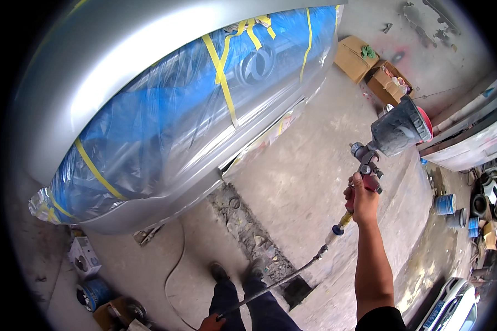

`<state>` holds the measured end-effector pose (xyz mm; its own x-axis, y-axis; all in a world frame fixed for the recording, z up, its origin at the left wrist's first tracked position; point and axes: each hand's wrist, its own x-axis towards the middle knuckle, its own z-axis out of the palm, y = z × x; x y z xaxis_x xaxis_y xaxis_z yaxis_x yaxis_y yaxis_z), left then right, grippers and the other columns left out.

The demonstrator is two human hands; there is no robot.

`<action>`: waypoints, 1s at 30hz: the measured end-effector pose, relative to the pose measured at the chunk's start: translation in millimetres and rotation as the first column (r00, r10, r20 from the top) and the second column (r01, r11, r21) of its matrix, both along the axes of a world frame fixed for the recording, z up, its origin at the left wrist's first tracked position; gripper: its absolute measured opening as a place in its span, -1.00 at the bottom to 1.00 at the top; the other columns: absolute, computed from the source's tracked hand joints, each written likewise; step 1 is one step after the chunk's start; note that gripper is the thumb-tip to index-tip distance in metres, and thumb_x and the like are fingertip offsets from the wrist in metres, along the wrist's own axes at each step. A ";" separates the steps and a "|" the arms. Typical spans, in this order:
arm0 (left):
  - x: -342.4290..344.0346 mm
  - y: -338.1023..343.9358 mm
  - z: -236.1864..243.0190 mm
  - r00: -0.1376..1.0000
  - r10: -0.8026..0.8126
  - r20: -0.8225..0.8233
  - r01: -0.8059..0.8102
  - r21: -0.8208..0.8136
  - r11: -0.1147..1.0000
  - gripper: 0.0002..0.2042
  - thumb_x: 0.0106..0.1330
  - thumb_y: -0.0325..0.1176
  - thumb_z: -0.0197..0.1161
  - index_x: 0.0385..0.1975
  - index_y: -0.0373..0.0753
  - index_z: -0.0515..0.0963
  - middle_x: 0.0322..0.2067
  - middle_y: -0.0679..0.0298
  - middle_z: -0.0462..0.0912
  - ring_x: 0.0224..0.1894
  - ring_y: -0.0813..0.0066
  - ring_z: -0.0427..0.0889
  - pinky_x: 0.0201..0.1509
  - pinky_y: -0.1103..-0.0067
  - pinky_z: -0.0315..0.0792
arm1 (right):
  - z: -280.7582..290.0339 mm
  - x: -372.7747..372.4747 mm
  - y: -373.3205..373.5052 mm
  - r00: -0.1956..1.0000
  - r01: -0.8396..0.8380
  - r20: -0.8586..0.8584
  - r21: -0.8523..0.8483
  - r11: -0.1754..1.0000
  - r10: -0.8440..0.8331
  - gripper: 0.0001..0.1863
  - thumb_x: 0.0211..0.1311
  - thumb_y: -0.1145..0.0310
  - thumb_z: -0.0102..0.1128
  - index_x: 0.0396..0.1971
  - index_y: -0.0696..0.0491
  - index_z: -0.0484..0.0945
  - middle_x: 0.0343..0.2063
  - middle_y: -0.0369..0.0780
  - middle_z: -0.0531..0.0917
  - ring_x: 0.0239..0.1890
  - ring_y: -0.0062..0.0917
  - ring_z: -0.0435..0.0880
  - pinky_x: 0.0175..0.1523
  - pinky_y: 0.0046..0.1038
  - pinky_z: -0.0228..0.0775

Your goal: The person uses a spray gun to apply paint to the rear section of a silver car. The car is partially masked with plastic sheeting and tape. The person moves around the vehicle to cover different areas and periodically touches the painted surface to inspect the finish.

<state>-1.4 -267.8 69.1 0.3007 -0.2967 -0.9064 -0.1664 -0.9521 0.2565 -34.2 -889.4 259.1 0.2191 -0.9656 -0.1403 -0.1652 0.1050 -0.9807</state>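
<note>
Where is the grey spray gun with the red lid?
In the head view, the grey spray gun with the red lid is at upper right, held up by the right hand, beside the silver car body.

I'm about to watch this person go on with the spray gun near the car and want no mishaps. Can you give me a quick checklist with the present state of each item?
1. Right hand gripping the spray gun by its handle: ok.
2. Cup on top of the gun, lid seated: cannot tell.
3. Left hand holding the hose clear of the feet: ok, though the hose passes close by the shoes.
4. Masking film and yellow tape on the car: ok where visible; the lower left corner looks crumpled.
5. Gun aimed at the car: not ok, it points away from it.
6. Floor by the feet: not ok, a rubble-filled strip runs there.
</note>
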 end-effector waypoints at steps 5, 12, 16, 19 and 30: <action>-0.7 34.4 3.8 0.996 -0.040 0.076 0.028 0.144 0.989 -0.44 0.14 0.20 0.14 -0.27 -0.27 0.59 -0.27 -0.04 0.63 -0.12 0.00 0.59 -0.04 0.30 0.44 | -17.9 -49.2 108.4 0.869 -0.490 0.168 0.420 0.764 0.465 -0.67 0.22 0.15 0.25 -0.27 0.14 0.55 -0.58 -0.30 0.58 -0.60 -0.69 0.50 -0.53 -0.65 0.31; 0.5 5.0 25.8 0.991 -0.133 -0.013 0.134 0.121 0.984 -0.45 0.12 0.20 0.15 -0.36 -0.29 0.60 -0.31 -0.03 0.63 -0.18 0.01 0.60 -0.11 0.29 0.45 | -35.4 -42.9 122.6 0.846 -0.533 0.175 0.291 0.795 0.503 -0.70 0.24 0.33 0.23 -0.12 0.20 0.49 -0.43 -0.27 0.60 -0.46 -0.64 0.59 -0.40 -0.60 0.41; -9.5 -2.8 26.7 0.993 -0.056 0.103 0.068 -0.117 0.991 -0.47 0.13 0.16 0.18 -0.41 -0.32 0.59 -0.36 -0.04 0.63 -0.24 -0.01 0.61 -0.15 0.30 0.45 | -39.4 -30.2 93.9 0.981 -0.154 -0.122 -0.022 0.988 0.150 -0.60 0.26 0.10 0.18 -0.08 0.11 0.53 -0.66 -0.34 0.54 -0.67 -0.78 0.39 -0.58 -0.69 0.20; -13.8 13.1 16.8 0.978 -0.125 0.170 0.145 -0.110 0.983 -0.50 0.15 0.12 0.19 -0.42 -0.33 0.56 -0.39 -0.08 0.62 -0.26 -0.02 0.61 -0.16 0.29 0.44 | -45.9 -24.0 95.9 0.995 -0.056 -0.087 -0.051 0.997 0.052 -0.62 0.27 0.10 0.17 -0.11 0.11 0.53 -0.66 -0.34 0.52 -0.67 -0.78 0.38 -0.59 -0.69 0.18; -55.3 149.4 4.5 0.978 0.044 0.204 -0.075 0.151 0.986 -0.48 0.19 0.17 0.11 -0.40 -0.30 0.53 -0.41 -0.05 0.63 -0.27 -0.05 0.62 -0.17 0.23 0.45 | -114.9 -73.7 332.7 0.727 -0.662 -0.032 0.234 0.712 0.686 -0.68 0.25 0.30 0.17 -0.06 0.14 0.48 -0.44 -0.23 0.62 -0.43 -0.57 0.57 -0.28 -0.49 0.42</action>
